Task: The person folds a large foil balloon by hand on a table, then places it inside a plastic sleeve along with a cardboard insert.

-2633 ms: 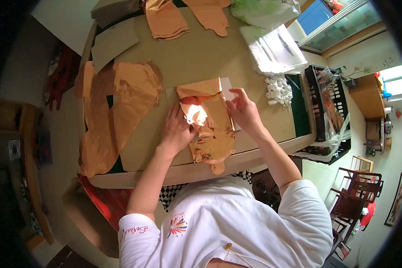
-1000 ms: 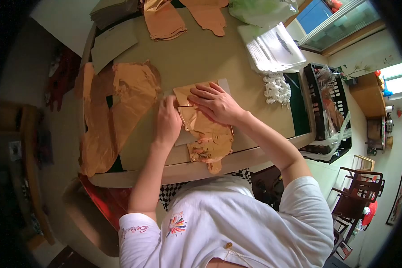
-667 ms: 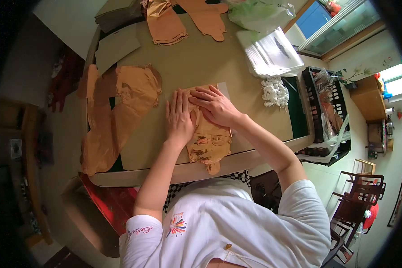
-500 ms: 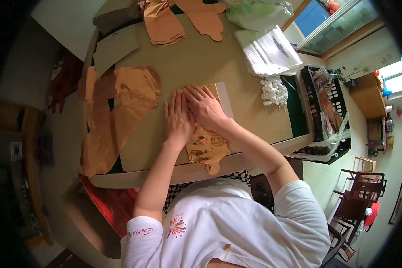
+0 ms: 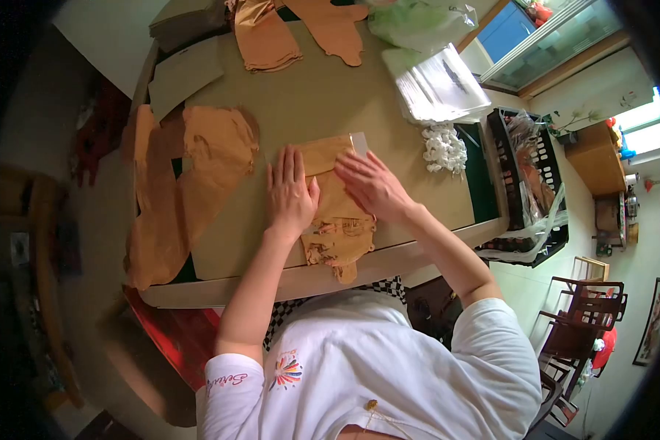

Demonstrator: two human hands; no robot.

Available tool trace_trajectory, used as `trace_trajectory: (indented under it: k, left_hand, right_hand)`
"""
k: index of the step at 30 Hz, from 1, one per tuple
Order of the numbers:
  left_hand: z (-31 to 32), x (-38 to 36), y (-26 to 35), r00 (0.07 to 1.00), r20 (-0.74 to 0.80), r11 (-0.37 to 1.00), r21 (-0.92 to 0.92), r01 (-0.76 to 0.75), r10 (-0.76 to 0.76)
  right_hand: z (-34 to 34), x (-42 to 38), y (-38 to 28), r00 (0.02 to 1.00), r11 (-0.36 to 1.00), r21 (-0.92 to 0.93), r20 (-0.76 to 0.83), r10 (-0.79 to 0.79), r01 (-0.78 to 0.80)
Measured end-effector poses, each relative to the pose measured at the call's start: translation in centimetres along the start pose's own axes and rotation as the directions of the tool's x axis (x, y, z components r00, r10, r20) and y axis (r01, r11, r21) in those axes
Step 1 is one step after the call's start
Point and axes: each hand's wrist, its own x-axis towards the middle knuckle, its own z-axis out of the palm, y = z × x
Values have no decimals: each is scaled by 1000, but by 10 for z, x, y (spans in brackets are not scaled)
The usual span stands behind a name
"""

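Note:
A flat, shiny orange-gold foil piece [image 5: 337, 202], which looks like a deflated foil balloon, lies in front of me with its crinkled, tabbed lower end over the table's near edge. My left hand [image 5: 292, 196] lies flat along its left side, fingers stretched out and pointing away from me. On the right side, my right hand [image 5: 374, 187] rests with straight fingers, slanting over the foil and the edge of a pale strip of card [image 5: 359, 142]. Part of that strip is hidden under the hand. Neither hand grips anything.
More orange foil sheets [image 5: 213, 154] lie at the left, and others [image 5: 268, 44] at the far side. Clear plastic bags [image 5: 444, 88] and a white bundle [image 5: 445, 149] sit at the right. Beyond the table's right edge stands a black crate [image 5: 510, 169].
My hands have moved apart; the right slid right and slightly toward me, the left stayed at the left side. More of the foil's middle now shows, and less of the pale strip.

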Motion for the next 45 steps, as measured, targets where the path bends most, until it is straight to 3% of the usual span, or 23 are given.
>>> trace_trajectory:
  k: [3, 7, 9, 10, 13, 14, 16, 18, 21, 25, 28, 34, 37, 40, 43, 45]
  left_hand:
    - [-5, 4, 2, 1000, -10, 1000, -26, 3, -4]
    - [-6, 2, 3, 1000, -12, 1000, -24, -1, 1]
    - [-5, 3, 1, 1000, -11, 1000, -27, -6, 6]
    - [-4, 3, 0, 1000, -10, 999, -32, -7, 7]
    - [-2, 4, -1, 1000, -13, 999, -31, -5, 5]
    - [-2, 4, -1, 1000, -11, 1000, -27, -6, 5]
    - [-3, 4, -1, 1000, -9, 999, -26, -18, 18]
    - [-3, 5, -2, 1000, -7, 1000, -11, -26, 26]
    - [-5, 5, -1, 1000, 0, 1000, 12, -19, 19]
    - [-5, 5, -1, 1000, 2, 1000, -5, -6, 6]
    - [-3, 4, -1, 1000, -4, 1000, -7, 1, -1]
    - [0, 4, -2, 1000, 5, 1000, -9, -6, 6]
    - [-3, 5, -2, 1000, 10, 1000, -15, -2, 2]
    - [-3, 4, -2, 1000, 19, 1000, 0, -3, 3]
    - [-2, 4, -2, 1000, 25, 999, -35, -2, 3]
    - [-2, 3, -1, 1000, 23, 998, -60, 1, 1]
  right_hand:
    - [-10, -37, -22, 995, 993, 112, 101, 10, -21]
    - [-26, -98, -42, 981, 991, 129, 196, 12, -37]
    - [-30, -117, -50, 976, 988, 146, 216, 8, -41]
    - [-34, -119, -53, 992, 993, 114, 120, -27, 13]
    - [-41, -107, -57, 969, 895, 383, 8, 246, -230]
    - [-31, -95, -51, 918, 872, 371, -104, 382, -320]
    - [-23, -57, -41, 784, 733, 529, -188, 592, -427]
    - [-20, -22, -30, 700, 591, 623, -95, 708, -513]
    - [-17, 4, -19, 722, 640, 494, -36, 691, -588]
    - [-16, 13, -6, 711, 579, 531, 64, 700, -619]
    - [-19, 16, 1, 670, 450, 602, 198, 716, -659]
    - [-11, 18, 8, 736, 513, 600, 197, 648, -613]
    - [-8, 21, 11, 724, 452, 647, 233, 649, -614]
    - [-23, 23, 0, 721, 479, 596, 266, 639, -644]
    - [-24, 19, -2, 790, 670, 433, 206, 578, -603]
    - [-39, 18, -10, 748, 645, 380, 302, 591, -663]
